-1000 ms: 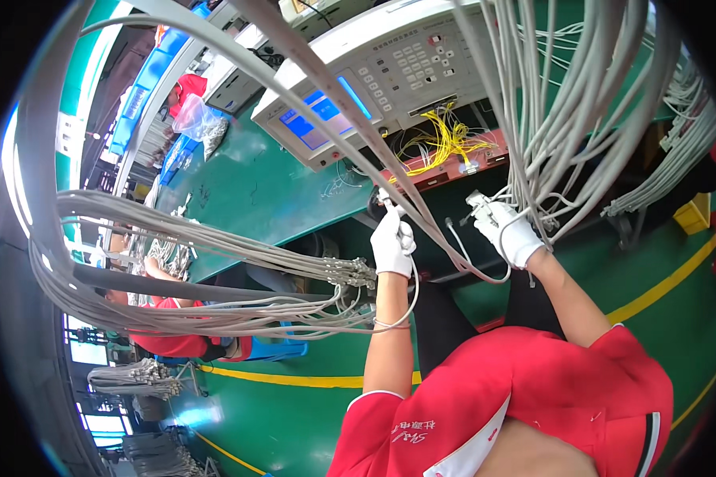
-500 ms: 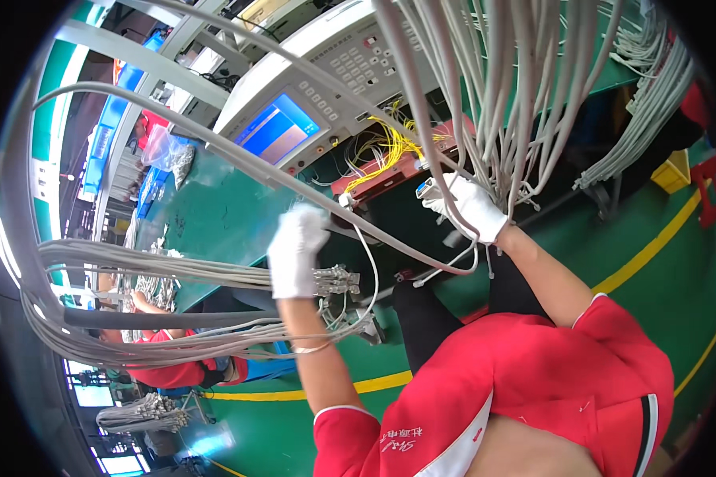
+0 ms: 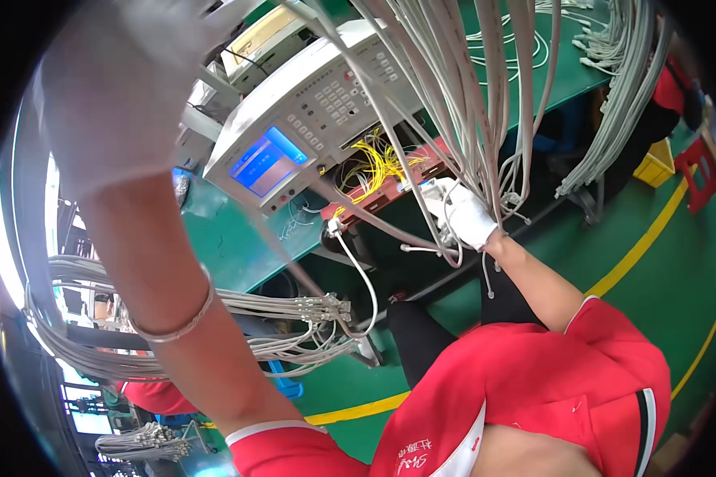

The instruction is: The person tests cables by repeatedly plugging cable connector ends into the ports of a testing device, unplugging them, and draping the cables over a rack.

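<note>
One white plug (image 3: 335,227) sits against the red box (image 3: 432,161); your right hand (image 3: 465,215), right of centre, closes on a connector (image 3: 433,193), seating unclear; your left hand (image 3: 119,99), upper left, is blurred, grip indeterminable.

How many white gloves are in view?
2: one on the left hand, raised at upper left; one on the right hand, beside hanging grey cables. Others may be hidden.

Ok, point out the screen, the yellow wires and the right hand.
Screen (image 3: 267,162), head view: middle of the lit display.
Yellow wires (image 3: 383,164), head view: middle of the tangle.
Right hand (image 3: 468,216), head view: middle of the white glove.
</note>
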Available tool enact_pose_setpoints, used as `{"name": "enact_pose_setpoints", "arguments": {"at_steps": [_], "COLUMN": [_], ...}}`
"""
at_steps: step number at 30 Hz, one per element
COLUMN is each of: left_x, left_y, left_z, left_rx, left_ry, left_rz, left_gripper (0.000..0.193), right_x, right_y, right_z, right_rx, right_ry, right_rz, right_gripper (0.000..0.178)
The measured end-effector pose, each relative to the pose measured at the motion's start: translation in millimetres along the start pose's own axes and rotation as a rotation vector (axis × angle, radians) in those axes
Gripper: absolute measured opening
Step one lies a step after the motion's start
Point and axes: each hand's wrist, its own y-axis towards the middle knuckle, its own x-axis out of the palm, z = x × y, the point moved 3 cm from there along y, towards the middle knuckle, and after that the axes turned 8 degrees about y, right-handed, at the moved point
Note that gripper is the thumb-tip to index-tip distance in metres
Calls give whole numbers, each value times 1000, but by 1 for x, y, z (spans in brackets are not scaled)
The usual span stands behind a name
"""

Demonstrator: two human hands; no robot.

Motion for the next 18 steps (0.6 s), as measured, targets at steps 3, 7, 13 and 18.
{"name": "enact_pose_setpoints", "arguments": {"at_steps": [3,7,13,18], "left_x": [22,7,-101,-139], "left_y": [12,-42,-156,-151], "left_z": [-6,29,94,134], "left_rx": [30,388,648,-225], "left_ry": [81,777,2074,2636], "left_rz": [-7,219,1254,1079], "left_gripper": [44,33,34,35], "right_x": [-25,-24,-30,-22], "right_y": [13,22,31,38], "right_z": [19,34,33,27], "right_rx": [-95,164,211,279], "right_ry": [-14,339,296,572], "right_rz": [89,83,181,155], "right_gripper": [17,24,22,20]}}
